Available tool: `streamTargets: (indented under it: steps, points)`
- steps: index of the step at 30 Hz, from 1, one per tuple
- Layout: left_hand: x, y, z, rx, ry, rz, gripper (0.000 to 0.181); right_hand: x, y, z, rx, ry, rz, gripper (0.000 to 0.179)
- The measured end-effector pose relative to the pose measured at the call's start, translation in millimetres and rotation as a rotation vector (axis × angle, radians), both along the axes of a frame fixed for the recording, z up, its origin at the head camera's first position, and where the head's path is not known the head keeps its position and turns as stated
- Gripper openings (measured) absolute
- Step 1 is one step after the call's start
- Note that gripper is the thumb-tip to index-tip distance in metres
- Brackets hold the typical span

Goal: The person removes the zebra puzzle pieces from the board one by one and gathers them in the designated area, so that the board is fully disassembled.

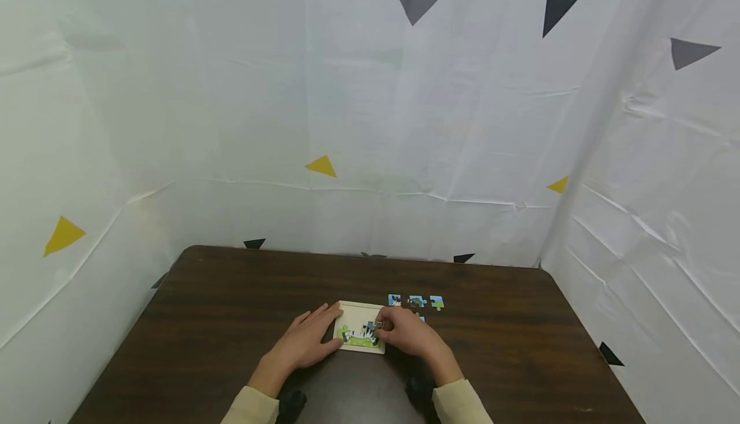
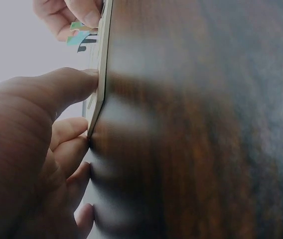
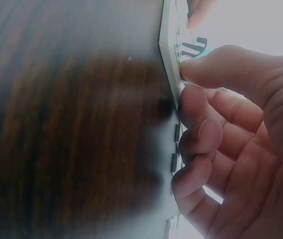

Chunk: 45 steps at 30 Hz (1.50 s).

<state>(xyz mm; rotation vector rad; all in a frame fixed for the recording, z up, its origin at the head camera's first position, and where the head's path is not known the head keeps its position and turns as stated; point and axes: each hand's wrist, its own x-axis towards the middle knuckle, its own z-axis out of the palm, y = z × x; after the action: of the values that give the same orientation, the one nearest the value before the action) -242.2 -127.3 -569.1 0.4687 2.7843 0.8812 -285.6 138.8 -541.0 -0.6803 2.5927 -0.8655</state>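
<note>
A pale puzzle tray (image 1: 358,311) lies on the table, its lower part filled with pieces showing a zebra on green grass. My left hand (image 1: 310,337) steadies its left side, the thumb on the lower left and the long fingers stretched toward the upper corner. In the left wrist view, that thumb (image 2: 74,82) rests on the tray's rim. Over the tray's right side, my right hand (image 1: 407,332) pinches a small puzzle piece (image 1: 378,325) between thumb and forefinger. The right wrist view shows striped and teal puzzle artwork (image 3: 196,47) beyond the right thumb (image 3: 216,67).
Loose puzzle pieces lie behind and beside the right hand, among them a left one (image 1: 394,300), a middle one (image 1: 416,301) and a right one (image 1: 437,302). The dark wooden table (image 1: 243,295) meets a white curtain (image 1: 370,122) with printed triangles at the back and sides.
</note>
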Motion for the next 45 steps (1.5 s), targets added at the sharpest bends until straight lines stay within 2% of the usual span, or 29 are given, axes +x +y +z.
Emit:
streamTargets:
  steps: [8,13,22,28,32,37,45]
  points:
    - [0.4,0.2,-0.5,0.009,-0.002,0.003,0.068,-0.8,-2,-2.8,0.011,-0.029,-0.012,0.007]
    - [0.3,0.1,-0.1,0.014,-0.005,-0.001,0.068,0.0,-2,-3.6,0.023,-0.017,-0.017,0.006]
    - [-6.3,0.3,-4.6,-0.006,-0.008,-0.007,0.069,-1.1,-1,-4.7,0.032,0.064,-0.034,0.006]
    - [-5.6,-0.3,-10.9,0.001,-0.023,-0.020,0.069,-0.9,6,-4.6,-0.027,0.162,-0.050,0.009]
    - [-7.0,-0.7,-10.8,-0.002,-0.011,-0.010,0.069,-3.5,13,1.1,-0.060,0.152,-0.059,0.021]
    - [-6.9,-1.1,-8.1,0.005,0.000,0.001,0.069,-6.3,20,5.7,-0.031,0.124,-0.050,0.030]
    - [-7.0,1.4,-5.9,-0.003,-0.003,0.012,0.068,-7.9,29,10.1,-0.066,0.128,-0.082,0.015]
